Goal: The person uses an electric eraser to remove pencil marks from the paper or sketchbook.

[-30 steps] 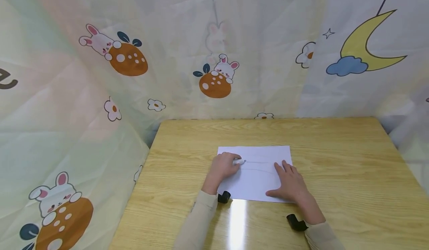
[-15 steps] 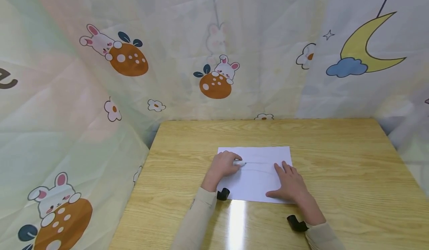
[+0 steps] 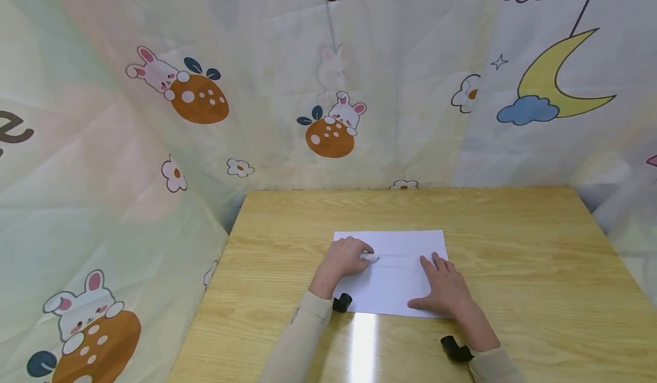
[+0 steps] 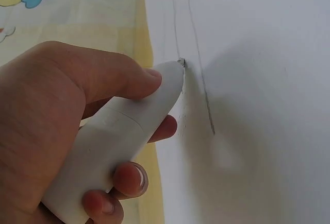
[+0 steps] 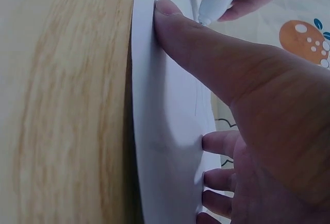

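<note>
My left hand (image 3: 343, 260) grips a white electric eraser (image 4: 116, 126), thumb on top and fingertips curled beneath. Its small grey tip touches the white paper (image 3: 382, 292) at the end of a thin pencil line (image 4: 174, 20). Small crumbs (image 4: 181, 123) lie on the paper just below the tip. A second, longer pencil line (image 4: 198, 59) runs alongside. My right hand (image 3: 446, 286) rests spread on the paper's right part. In the right wrist view its thumb (image 5: 191, 38) lies near the sheet's edge and its other fingertips press farther in.
The sheet lies on a wooden table (image 3: 513, 246). A patterned cloth (image 3: 410, 109) hangs behind and to the sides. Black wrist-worn pieces (image 3: 342, 303) sit below both hands, and a bright reflection shows on the table's front.
My left hand has moved slightly to the right with the electric eraser, along the upper pencil line. The right hand keeps its place on the paper. The head view has tilted up a little.
</note>
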Motion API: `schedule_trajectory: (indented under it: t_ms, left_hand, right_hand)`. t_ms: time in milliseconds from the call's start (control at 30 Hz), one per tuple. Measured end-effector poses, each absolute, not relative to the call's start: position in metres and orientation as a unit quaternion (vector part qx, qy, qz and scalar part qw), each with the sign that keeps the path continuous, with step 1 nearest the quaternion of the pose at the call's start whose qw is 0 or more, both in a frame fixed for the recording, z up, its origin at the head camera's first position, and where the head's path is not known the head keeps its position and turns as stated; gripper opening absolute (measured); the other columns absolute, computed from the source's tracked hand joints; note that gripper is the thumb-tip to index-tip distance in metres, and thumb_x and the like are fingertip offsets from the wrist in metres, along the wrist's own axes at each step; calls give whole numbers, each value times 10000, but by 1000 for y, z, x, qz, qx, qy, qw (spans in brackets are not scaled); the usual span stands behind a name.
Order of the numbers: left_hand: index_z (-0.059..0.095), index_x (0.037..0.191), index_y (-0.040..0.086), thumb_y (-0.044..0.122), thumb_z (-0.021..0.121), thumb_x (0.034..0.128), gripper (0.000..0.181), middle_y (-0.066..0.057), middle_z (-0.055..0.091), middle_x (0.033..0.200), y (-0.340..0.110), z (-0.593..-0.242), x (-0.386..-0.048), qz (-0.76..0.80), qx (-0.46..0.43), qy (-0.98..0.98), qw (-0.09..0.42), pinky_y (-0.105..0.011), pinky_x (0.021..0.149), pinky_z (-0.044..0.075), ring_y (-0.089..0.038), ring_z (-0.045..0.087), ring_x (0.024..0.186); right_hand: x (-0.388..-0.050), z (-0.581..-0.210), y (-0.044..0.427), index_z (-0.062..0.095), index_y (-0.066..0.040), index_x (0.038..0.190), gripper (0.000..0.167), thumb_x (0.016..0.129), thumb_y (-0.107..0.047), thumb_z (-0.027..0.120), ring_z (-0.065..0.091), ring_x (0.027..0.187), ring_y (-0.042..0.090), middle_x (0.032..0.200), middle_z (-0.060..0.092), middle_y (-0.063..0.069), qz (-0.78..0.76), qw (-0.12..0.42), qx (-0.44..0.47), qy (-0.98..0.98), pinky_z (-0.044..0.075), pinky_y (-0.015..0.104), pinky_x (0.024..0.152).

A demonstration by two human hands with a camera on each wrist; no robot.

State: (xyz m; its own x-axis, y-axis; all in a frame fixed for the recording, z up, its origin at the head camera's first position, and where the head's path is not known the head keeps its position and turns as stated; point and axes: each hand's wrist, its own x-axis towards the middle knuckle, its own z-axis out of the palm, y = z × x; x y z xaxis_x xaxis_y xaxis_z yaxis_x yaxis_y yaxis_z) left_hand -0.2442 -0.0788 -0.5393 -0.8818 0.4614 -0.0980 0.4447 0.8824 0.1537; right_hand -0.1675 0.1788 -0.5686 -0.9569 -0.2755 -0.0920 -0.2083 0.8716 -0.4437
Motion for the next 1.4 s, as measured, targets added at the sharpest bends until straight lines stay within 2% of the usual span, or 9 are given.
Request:
schedule_trajectory:
  t_ms: [333, 533, 733, 967, 1200, 1400]
  left_hand:
    - [753, 1097, 291, 275, 658, 866, 250, 76, 712, 1030, -76, -539, -241, 46, 231, 971, 38, -280, 512, 424, -139, 622, 742]
    - [758, 1074, 299, 299, 678, 855, 233, 97, 709, 1019, -78, -538, -242, 60, 243, 967, 50, -281, 556, 443, -114, 628, 776]
    - [754, 1082, 297, 259, 660, 852, 251, 92, 710, 1012, -79, -538, -244, 56, 226, 972, 36, -287, 491, 410, -125, 598, 710]
    - [749, 1095, 297, 279, 649, 864, 252, 97, 708, 1018, -76, -538, -240, 57, 245, 966, 53, -298, 575, 441, -137, 628, 786]
    - [750, 1093, 295, 238, 654, 848, 269, 62, 714, 987, -77, -538, -240, 57, 216, 974, 30, -300, 472, 400, -145, 572, 651]
    - [751, 1095, 292, 270, 655, 856, 258, 86, 708, 1038, -76, -539, -240, 61, 237, 969, 35, -275, 498, 403, -104, 565, 669]
  right_hand:
    - [-163, -569, 180, 386, 46, 1448, 1117, 637, -581, 827, 251, 1317, 553, 1484, 256, 348, -222, 69, -130, 964, 271, 685, 973]
    - [-167, -571, 180, 388, 50, 1445, 1129, 633, -607, 818, 254, 1315, 557, 1477, 262, 356, -212, 74, -134, 965, 271, 677, 981]
    - [-167, -569, 181, 390, 53, 1442, 1118, 639, -594, 821, 270, 1301, 564, 1470, 270, 361, -210, 72, -138, 965, 284, 679, 967]
    - [-164, -567, 181, 391, 55, 1439, 1109, 641, -579, 827, 270, 1301, 564, 1469, 267, 365, -207, 76, -136, 966, 287, 680, 964]
    - [-167, -571, 181, 377, 50, 1451, 1118, 651, -600, 811, 257, 1313, 555, 1480, 256, 356, -206, 72, -141, 966, 283, 679, 969]
    - [-167, -576, 182, 380, 41, 1453, 1138, 639, -634, 800, 259, 1315, 549, 1483, 260, 347, -202, 71, -139, 967, 279, 680, 973]
